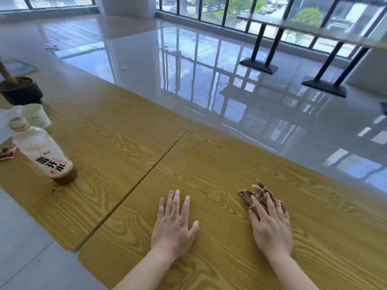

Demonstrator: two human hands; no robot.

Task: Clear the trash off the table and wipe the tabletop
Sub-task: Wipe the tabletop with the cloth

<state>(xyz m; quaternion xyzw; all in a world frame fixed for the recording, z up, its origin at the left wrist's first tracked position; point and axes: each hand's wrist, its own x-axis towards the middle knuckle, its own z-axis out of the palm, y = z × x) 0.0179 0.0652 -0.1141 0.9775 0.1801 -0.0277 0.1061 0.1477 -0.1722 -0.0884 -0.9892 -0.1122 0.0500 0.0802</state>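
My right hand point(271, 227) lies flat on a crumpled brown cloth point(258, 195), pressing it onto the wooden tabletop point(209, 168); the cloth sticks out past my fingertips. My left hand point(174, 225) rests flat on the wood, fingers apart, holding nothing. On the adjoining table at the left stands a plastic bottle point(41, 151) with a white label and a little brown liquid at its bottom. Behind it lies a white paper cup point(35, 116) on its side. A torn reddish wrapper point(7, 152) lies at the left edge.
A black plant pot point(21, 90) stands at the far left of the table. A seam point(146, 174) splits the two tabletops. Beyond lie a glossy floor, black-legged tables point(322, 84) at the back right, and windows.
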